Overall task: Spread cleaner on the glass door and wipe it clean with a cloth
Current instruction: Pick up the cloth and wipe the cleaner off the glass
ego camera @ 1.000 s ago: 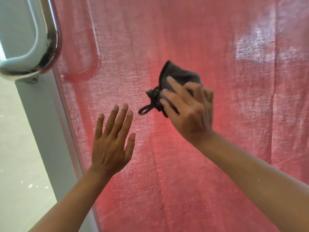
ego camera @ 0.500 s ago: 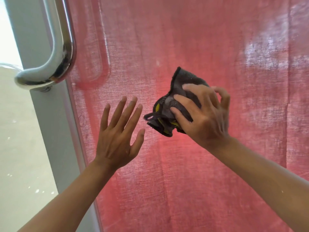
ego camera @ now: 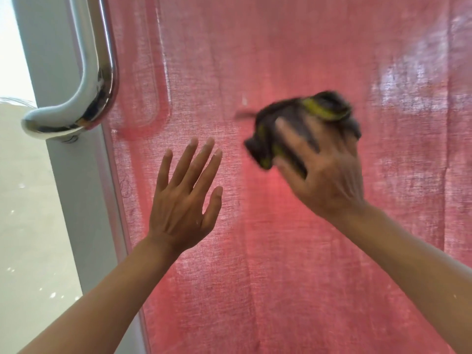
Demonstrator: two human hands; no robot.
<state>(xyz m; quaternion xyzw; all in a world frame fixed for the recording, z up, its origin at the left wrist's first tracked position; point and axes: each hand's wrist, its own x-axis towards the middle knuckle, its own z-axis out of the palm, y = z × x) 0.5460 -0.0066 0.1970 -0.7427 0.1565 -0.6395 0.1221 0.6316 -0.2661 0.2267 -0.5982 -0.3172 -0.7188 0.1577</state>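
the right hand (ego camera: 324,172) grips the bunched dark cloth (ego camera: 304,123) and looks to be wiping the glass door (ego camera: 281,47), the left hand (ego camera: 184,198) is open flat just beside it, and next the cloth should rub the glass past the grip.

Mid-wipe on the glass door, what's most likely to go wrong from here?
1. The right hand holds the bunched dark grey cloth with yellow trim as a wad, so little of it probably meets the glass door; streaks are likely.
2. The left hand is spread open at the glass and may leave fingerprints if it is touching.
3. A loose cloth tail trails left and may snag on the curved chrome door handle if the wiping goes that way.
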